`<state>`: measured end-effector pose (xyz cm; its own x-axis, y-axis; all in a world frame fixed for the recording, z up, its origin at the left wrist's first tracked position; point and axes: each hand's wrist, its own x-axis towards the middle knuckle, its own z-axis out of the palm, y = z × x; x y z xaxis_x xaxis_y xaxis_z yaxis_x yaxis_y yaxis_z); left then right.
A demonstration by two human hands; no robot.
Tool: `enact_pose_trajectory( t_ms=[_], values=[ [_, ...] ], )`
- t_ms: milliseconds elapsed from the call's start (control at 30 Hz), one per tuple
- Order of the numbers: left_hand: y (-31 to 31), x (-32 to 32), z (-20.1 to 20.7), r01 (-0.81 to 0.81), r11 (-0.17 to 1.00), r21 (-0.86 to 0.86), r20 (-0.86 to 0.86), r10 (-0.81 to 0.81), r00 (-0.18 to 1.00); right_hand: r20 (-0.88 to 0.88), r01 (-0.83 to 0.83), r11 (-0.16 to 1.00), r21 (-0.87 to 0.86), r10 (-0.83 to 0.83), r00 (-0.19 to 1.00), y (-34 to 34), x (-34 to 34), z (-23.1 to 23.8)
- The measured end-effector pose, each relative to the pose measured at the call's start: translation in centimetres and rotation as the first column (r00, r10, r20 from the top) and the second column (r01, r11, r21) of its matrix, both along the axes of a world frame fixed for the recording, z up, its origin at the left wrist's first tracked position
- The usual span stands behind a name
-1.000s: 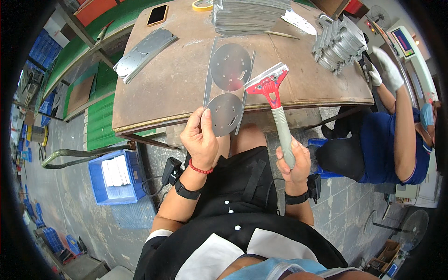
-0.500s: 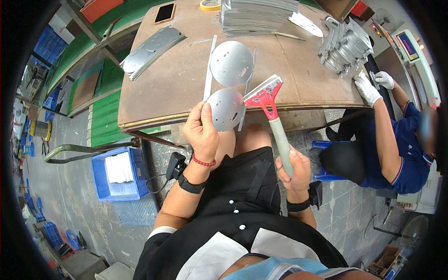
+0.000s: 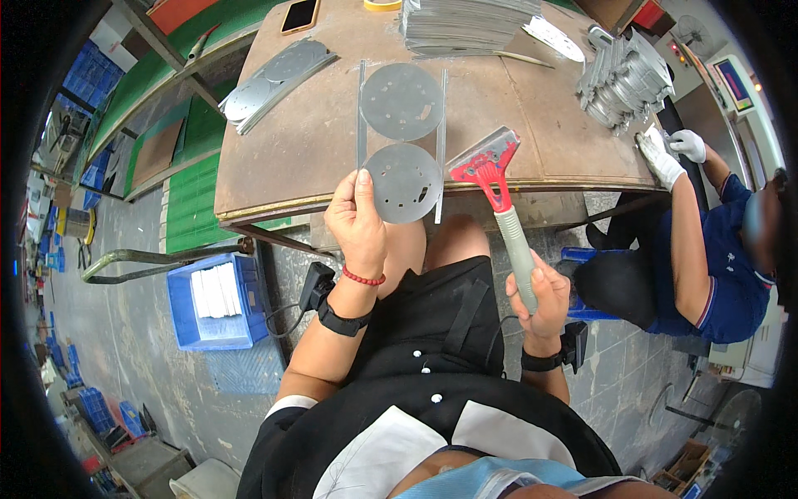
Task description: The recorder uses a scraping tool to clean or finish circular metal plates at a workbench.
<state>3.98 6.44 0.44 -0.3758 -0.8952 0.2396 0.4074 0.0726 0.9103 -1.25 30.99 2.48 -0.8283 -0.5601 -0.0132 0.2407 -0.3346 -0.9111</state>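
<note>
the left hand is pinching the lower left edge of the plate between thumb and fingers, holding its two discs and thin side strips up over the front edge of the worktop. the right hand is gripping the scraper low on its handle, and the blade's near corner is sitting just beside the plate's right strip. for good handling, the pinch is probably best staying at the rim, well away from the blade, with the plate kept steady, since thin metal may be flexing easily. compared with half a second ago, the scraper is standing apart from the plate instead of meeting or overlapping its edge, and the discs are looking duller, suggesting a changed tilt.
</note>
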Motion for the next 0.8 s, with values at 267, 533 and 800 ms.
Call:
enact_pose_trajectory(
  t_ms=[267, 533, 800],
  values=[
    [0.12, 0.13, -0.15, 0.053, 0.997, 0.064, -0.009, -0.053, 0.999, -0.044, -0.013, 0.999, 0.047, 0.015, 0.999, -0.09, -0.44, -0.42],
    [-0.34, 0.06, -0.21, 0.086, 0.987, 0.138, -0.043, -0.081, 0.996, -0.066, -0.028, 0.994, 0.107, 0.035, 0.997, -0.17, -0.47, 0.05],
    [0.14, -0.08, 0.08, 0.105, 0.986, 0.129, -0.073, -0.097, 0.993, -0.09, -0.049, 0.995, 0.086, 0.057, 0.994, -0.09, -0.53, 0.13]
  ],
)
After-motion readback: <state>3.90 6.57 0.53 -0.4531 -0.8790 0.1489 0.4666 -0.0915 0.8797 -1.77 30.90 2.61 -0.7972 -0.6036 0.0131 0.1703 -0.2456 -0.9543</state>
